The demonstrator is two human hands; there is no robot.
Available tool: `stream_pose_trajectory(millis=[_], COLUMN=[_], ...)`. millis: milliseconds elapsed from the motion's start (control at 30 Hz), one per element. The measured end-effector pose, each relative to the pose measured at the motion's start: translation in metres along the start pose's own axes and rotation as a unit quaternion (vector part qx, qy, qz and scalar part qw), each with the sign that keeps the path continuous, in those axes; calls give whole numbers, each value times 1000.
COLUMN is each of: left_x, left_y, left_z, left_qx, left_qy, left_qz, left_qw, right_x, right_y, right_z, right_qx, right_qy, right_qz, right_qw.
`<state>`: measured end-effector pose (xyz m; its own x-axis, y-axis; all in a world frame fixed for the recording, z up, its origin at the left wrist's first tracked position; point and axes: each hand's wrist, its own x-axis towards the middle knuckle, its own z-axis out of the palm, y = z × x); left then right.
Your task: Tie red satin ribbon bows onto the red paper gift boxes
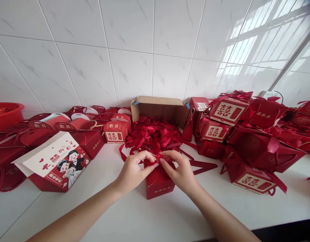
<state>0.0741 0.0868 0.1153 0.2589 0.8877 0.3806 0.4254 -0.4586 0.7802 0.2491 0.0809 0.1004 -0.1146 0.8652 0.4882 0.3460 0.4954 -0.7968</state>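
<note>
A small red gift box [160,186] with gold characters stands upright on the white table in front of me. Above its top, my left hand [134,166] pinches a red ribbon [158,158] between thumb and forefinger. My right hand [178,166] grips the same ribbon from the other side, its fingertips almost meeting the left ones. The ribbon's exact loop or knot is partly hidden by my fingers. Just behind the box, a heap of loose red ribbons [155,132] spills from an open cardboard box [160,104].
Several finished-looking red boxes with ribbons [229,111] are piled at the right. On the left sit a white-lidded box with a printed couple [65,164] and several red boxes [114,131]. A red basin [8,117] stands far left, against the tiled wall [129,74].
</note>
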Motion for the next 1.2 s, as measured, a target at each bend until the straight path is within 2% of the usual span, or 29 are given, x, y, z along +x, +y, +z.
stream_pose_trajectory(millis=[167,300,467,700,867,1000,1200], left_x=[1,1,1,-1,5,8,-2], left_y=[0,1,-2,-13,-14,-12,-5], left_z=[0,0,2,7,11,8,0], left_qx=[-9,8,19,14,-24,-64,34], left_qy=[3,8,1,6,7,46,-3], left_qz=[8,0,-7,6,9,18,31], left_qw=[1000,1000,1000,1000,1000,997,999], right_x=[-2,-3,-2,-3,-2,-3,-3], right_y=[2,3,5,1,1,1,-3], right_z=[-1,-1,0,2,4,5,1], right_qx=[-69,-87,-3,97,127,195,200], right_qy=[-22,-30,-25,-41,-98,-86,-98], right_qz=[-41,-3,60,171,158,179,198], right_qw=[997,996,998,980,974,960,955])
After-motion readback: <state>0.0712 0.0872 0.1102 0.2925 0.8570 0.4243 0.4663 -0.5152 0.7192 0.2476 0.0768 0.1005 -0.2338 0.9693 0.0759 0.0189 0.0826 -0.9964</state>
